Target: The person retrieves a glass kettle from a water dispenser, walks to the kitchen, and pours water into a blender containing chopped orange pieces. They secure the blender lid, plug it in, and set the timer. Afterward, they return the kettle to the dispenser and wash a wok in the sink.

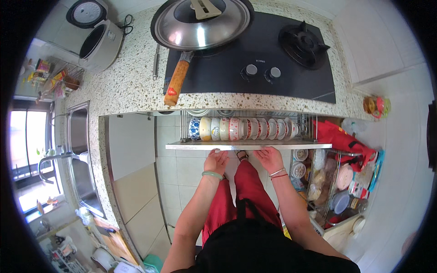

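Observation:
A pull-out dish drawer (255, 146) with a metal front stands drawn out below the counter. In its wire rack stands a row of patterned bowls (233, 128), tipped on their sides, with white and red dishes (271, 129) to their right. At the left part of the drawer's front edge is my left hand (216, 161), a green bangle on its wrist, fingers apart. My right hand (268, 159) is at the same edge farther right, its fingers stretched out. Both hands seem to touch the front; neither is wrapped round it.
Above the drawer, a lidded wok (200, 27) with a wooden handle (176, 82) sits on the black gas hob (291, 82). A rice cooker (100, 45) stands open at far left, near the sink (79, 132). A loaded wire shelf (334, 177) and red bag (339, 136) flank my right.

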A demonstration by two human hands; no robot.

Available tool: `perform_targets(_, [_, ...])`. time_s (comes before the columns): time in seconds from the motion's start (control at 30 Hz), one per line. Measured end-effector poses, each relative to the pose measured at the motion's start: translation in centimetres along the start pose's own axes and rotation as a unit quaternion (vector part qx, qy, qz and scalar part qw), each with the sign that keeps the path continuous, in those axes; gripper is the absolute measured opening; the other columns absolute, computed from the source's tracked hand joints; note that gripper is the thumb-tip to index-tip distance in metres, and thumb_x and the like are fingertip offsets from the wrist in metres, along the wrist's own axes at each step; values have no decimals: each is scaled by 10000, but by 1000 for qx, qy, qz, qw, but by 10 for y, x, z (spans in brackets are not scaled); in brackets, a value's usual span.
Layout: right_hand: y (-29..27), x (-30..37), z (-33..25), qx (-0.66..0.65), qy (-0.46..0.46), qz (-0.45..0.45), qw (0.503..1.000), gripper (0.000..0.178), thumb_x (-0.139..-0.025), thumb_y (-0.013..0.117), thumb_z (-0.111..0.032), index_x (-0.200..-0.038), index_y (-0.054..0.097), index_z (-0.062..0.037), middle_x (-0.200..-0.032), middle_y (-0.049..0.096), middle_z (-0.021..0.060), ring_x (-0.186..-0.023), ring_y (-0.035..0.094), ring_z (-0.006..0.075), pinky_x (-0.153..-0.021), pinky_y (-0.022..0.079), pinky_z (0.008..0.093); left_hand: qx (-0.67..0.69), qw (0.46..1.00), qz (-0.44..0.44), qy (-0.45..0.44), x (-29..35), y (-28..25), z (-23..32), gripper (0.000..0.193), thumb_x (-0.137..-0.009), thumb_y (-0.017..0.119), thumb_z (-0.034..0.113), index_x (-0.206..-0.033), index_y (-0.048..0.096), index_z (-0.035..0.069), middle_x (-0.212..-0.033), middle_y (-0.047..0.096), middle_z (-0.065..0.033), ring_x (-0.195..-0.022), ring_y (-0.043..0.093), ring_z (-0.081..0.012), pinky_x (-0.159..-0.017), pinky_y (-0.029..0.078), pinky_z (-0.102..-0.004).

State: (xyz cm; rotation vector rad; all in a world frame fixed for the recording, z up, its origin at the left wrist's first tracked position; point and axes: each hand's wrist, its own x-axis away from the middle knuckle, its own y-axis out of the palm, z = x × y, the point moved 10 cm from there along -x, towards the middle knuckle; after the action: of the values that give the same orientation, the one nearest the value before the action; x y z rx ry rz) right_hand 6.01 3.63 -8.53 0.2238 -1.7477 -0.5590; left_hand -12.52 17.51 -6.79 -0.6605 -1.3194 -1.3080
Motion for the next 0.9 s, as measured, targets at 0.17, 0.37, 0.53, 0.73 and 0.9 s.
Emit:
perform_targets(0.17, [26,-24,-18,29,7,-13,999,87,-861,509,-24,-848,520,61,-910,583,197,-984,591,374,-956,504,504,-7,1000,-1,23,-12,29,21,615,-873,457,31,-1448,275,155,-1303,503,-121,-1215,503,-293,-1023,405,-495])
perform_targets(0.37, [59,-53,-32,12,-6,-67,998,177,-795,445,68,-948,533,68,-1016,607,199,-1041,594,350,-981,503,461,16,998,-19,59,-36,63,44,597,-897,452,69,-1456,255,138,-1369,470,-106,-1252,479,-284,-1031,398,-508])
perform_targets(0.53, [83,-80,-48,53,-15,-124,991,377,-747,417,104,-1094,548,41,-1131,624,156,-1075,605,309,-986,504,425,43,995,-57,66,-48,92,57,574,-906,530,57,-1424,297,141,-1378,461,-90,-1253,482,-277,-1035,388,-495])
perform_targets(0.73, [94,-93,-63,38,-28,-95,994,481,-696,392,144,-1143,543,53,-1185,590,177,-1140,567,320,-995,496,432,71,993,-69,58,-55,114,62,547,-922,550,87,-1415,319,145,-1329,486,-69,-1226,506,-268,-1022,402,-482])
perform_targets(0.9, [110,-100,-69,18,-23,-92,995,508,-689,410,156,-1167,542,52,-1186,591,173,-1146,564,318,-1009,486,450,90,989,-99,70,-61,129,67,618,-925,537,110,-1470,250,156,-1346,451,-66,-1187,525,-260,-1005,422,-470])
